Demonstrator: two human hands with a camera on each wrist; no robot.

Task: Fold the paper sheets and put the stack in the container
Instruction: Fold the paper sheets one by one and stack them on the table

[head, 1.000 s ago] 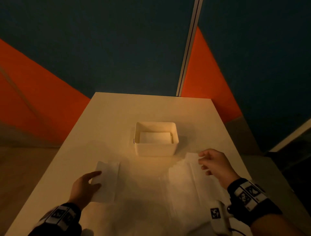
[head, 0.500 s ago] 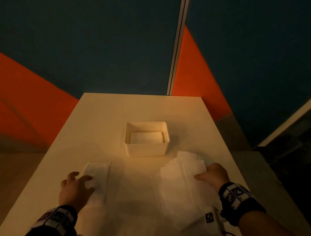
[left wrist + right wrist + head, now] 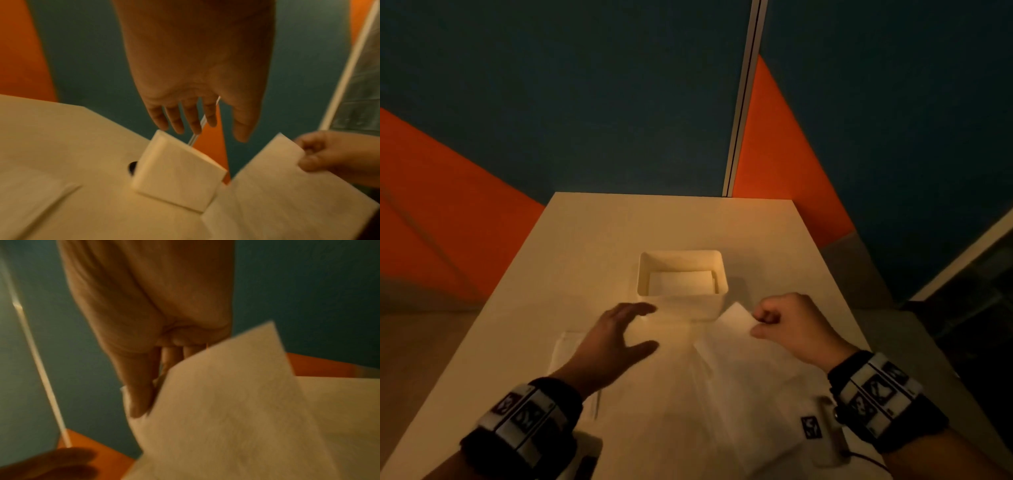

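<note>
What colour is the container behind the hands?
White, tinted cream by the warm light; the container shows best in the head view.

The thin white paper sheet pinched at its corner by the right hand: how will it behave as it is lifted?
The thin white paper sheet likely droops, since only its corner is raised by the right hand. Probably very light: a fingertip pinch lifts it. It may slide on the smooth table.

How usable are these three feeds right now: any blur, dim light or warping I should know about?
Head view: dim, warm light; table edges splay from the wide lens; container reasonably sharp. Left wrist view: motion-smeared, left hand dark against the wall. Right wrist view: blurriest; right hand pinching a soft-edged paper sheet.
</note>
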